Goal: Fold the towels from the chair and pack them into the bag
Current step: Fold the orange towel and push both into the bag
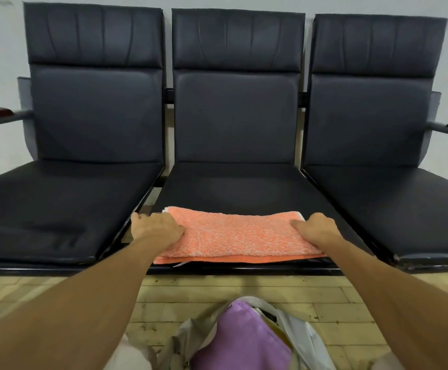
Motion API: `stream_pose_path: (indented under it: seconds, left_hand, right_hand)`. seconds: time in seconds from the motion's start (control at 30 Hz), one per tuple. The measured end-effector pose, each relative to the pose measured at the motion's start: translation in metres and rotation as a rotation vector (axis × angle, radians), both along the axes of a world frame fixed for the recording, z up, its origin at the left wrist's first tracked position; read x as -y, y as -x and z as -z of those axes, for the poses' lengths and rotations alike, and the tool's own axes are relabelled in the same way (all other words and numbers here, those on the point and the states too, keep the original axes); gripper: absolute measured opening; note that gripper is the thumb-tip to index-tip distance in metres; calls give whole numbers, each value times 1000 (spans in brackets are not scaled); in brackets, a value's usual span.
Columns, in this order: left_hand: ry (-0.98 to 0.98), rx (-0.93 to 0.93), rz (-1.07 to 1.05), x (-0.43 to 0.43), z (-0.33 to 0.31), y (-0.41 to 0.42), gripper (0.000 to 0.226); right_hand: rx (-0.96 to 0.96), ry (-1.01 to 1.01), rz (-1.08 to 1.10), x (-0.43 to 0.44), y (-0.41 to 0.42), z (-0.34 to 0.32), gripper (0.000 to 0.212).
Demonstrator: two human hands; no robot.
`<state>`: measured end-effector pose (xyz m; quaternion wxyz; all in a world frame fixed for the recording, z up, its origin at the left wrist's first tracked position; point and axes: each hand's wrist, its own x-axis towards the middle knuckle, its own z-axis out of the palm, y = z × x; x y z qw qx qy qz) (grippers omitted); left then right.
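A row of three dark padded chairs stands against a pale wall [1,49], and the middle seat [239,188] carries the work. An orange towel [240,236] lies on the front part of this middle seat. It is folded into a long flat band, with its long side along the front edge of the seat. A lower layer of the towel shows a little under the upper one at the front.

The person stands in front of the middle seat with both bare arms stretched forward. The left hand [157,227] is at the left end of the towel. Its fingers are curled down on the cloth and hold it, and the thumb points out beyond the left edge of the seat. The right hand [317,228] is at the right end of the towel, also with the fingers curled on the cloth and gripping it. The towel stays flat on the seat between the two hands.

Below the front edge of the middle seat, on the yellowish wooden floor [351,303], sits a light grey bag [297,332] with its mouth open. A purple towel [241,335] is inside it and fills most of the opening.

The seats on both sides of the middle seat have an armrest with a reddish top at the outer side.
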<state>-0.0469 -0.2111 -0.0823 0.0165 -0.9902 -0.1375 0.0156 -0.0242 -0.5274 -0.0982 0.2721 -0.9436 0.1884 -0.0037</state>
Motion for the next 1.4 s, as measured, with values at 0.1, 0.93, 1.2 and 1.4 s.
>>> stream_pose_path:
  seconds: [0.1, 0.93, 1.2, 1.4]
  left_hand:
    - [376, 72, -89, -11, -10, 3, 41]
    - [1176, -177, 130, 197, -53, -4, 19]
    - [1490, -294, 223, 175, -46, -2, 27]
    - [1083, 71, 247, 93, -26, -1, 27]
  right_hand:
    - [-50, 6, 3, -10, 0, -6, 51]
    - [-142, -1127, 148, 20, -49, 23, 64]
    - [-124, -989, -18, 8, -26, -6, 60]
    - [-2, -677, -166, -13, -8, -11, 43]
